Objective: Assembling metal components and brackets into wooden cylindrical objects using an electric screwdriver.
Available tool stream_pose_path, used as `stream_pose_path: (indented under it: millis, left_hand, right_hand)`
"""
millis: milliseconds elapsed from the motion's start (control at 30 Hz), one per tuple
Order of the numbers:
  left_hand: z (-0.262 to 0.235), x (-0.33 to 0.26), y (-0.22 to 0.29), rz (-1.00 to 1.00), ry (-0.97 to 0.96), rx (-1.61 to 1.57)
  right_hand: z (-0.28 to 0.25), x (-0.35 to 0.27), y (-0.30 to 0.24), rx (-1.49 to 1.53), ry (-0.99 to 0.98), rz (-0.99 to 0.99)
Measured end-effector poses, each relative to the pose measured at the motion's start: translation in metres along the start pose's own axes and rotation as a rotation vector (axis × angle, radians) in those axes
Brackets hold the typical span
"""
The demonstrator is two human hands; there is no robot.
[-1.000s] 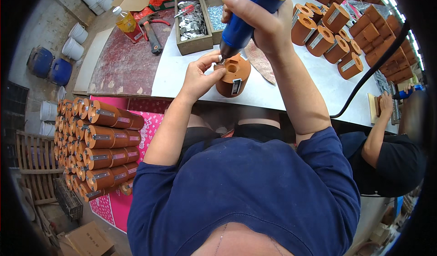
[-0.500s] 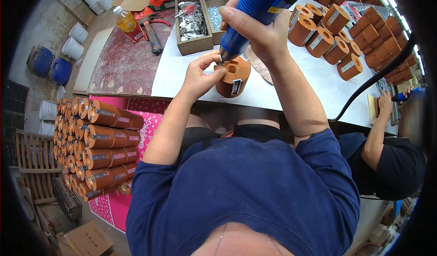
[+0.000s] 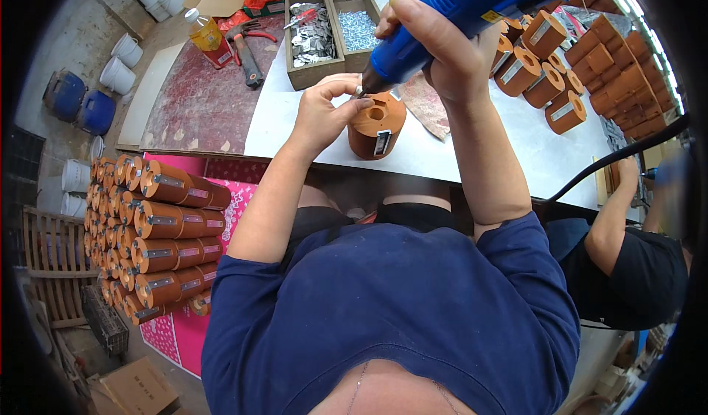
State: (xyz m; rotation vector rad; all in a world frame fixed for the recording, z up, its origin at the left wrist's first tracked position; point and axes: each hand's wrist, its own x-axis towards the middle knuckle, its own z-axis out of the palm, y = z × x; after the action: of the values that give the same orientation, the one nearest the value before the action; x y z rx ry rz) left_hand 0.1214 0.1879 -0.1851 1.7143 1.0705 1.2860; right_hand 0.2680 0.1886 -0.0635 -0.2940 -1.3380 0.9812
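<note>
My right hand grips a blue electric driver tilted down to the left, its tip at the top rim of an orange-brown wooden cylinder with a centre hole and a small metal plate on its side. My left hand rests against the cylinder's upper left edge, fingers pinched beside the driver's tip. The cylinder stands upright on the white tabletop.
Two wooden boxes hold small metal parts and screws. More orange cylinders crowd the table's right. A stack of cylinders lies at my lower left. A hammer, bottle, and another person are nearby.
The driver has tilted flatter and my right hand has shifted up and right; my left hand stays at the cylinder's top.
</note>
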Motion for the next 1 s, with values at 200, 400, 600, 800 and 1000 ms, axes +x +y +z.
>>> stream_pose_path:
  millis: [200, 400, 600, 800, 1000]
  left_hand:
    - [0.001, -0.008, 0.008, -0.021, 0.067, 0.131]
    - [0.0, -0.008, 0.026, 0.233, 0.135, 0.22]
    - [-0.005, -0.01, 0.029, 0.328, 0.111, 0.191]
    - [0.003, -0.008, 0.043, 0.53, 0.133, 0.192]
    - [0.0, -0.017, 0.05, 0.505, -0.013, 0.309]
  right_hand:
    - [-0.005, -0.006, -0.004, -0.087, -0.056, -0.05]
    - [-0.018, -0.011, -0.012, -0.038, 0.011, -0.147]
    - [-0.026, -0.012, -0.018, 0.204, 0.011, -0.182]
    - [-0.03, -0.018, -0.037, 0.309, 0.025, -0.231]
    - [-0.037, -0.026, -0.043, 0.438, 0.009, -0.207]
